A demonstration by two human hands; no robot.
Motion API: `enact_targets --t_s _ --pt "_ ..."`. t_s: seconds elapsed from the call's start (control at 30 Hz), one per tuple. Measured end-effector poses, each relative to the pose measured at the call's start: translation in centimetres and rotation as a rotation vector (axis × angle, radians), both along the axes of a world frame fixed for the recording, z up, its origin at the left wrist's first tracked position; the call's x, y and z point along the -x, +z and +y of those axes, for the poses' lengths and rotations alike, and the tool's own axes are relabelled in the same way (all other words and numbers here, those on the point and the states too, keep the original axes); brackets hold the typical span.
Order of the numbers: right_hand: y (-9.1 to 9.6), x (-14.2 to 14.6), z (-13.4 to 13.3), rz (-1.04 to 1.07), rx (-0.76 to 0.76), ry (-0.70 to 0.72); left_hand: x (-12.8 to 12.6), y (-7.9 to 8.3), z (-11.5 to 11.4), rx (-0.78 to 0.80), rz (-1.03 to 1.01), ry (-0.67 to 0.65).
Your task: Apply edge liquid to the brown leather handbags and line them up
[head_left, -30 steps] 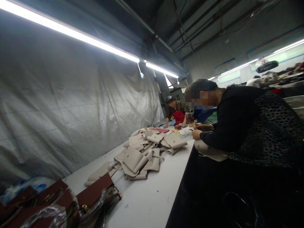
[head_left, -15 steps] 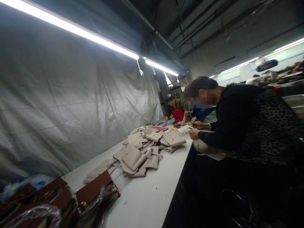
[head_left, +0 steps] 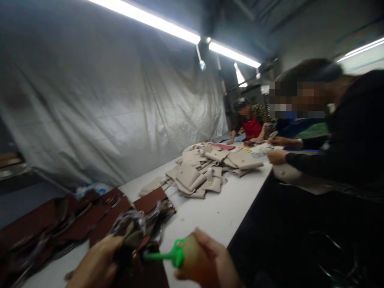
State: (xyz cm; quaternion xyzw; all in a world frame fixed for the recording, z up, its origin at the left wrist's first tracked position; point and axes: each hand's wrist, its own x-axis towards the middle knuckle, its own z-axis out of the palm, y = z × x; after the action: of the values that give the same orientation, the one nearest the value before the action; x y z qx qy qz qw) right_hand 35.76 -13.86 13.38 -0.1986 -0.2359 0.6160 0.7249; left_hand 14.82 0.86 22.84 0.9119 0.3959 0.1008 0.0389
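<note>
My left hand (head_left: 97,262) is low in the view, closed on the edge of a dark brown handbag (head_left: 150,276) with gold-coloured hardware. Just to the right, my right hand (head_left: 225,260) wraps around a squeeze bottle (head_left: 195,258) with amber contents and a green cap. Its long green nozzle points left, its tip close to the hardware on the bag; whether it touches I cannot tell. Blur softens both hands and the bag.
More brown bags (head_left: 87,218) with plastic-wrapped handles lie along the left. Beige bag pieces (head_left: 192,176) are heaped on the white table (head_left: 207,224). A co-worker in black (head_left: 354,132) bends over the table's right edge; another in a red apron (head_left: 252,129) is farther back.
The view has swung left and down, so the scene sits farther right. Both my hands have come into view, with the brown handbag and the squeeze bottle in them.
</note>
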Motion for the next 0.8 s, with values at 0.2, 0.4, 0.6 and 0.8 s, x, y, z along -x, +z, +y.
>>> enact_targets --t_s 0.2,0.4,0.6,0.8 --pt "-2.7 -4.2 -2.2 0.078 0.327 -0.232 -1.1 0.4 0.4 0.35 0.0 -0.149" --pt "-4.9 -5.6 -3.0 -0.032 0.327 -0.303 -0.9 3.5 0.8 0.598 -0.054 -0.273" --pt "-5.1 -5.6 -2.9 -0.105 0.289 -0.35 -2.9 3.7 0.8 0.634 0.162 -0.295" --pt "-4.9 -6.0 -3.3 -0.331 0.245 -0.423 -7.7 -2.1 1.8 0.53 0.356 -0.266"
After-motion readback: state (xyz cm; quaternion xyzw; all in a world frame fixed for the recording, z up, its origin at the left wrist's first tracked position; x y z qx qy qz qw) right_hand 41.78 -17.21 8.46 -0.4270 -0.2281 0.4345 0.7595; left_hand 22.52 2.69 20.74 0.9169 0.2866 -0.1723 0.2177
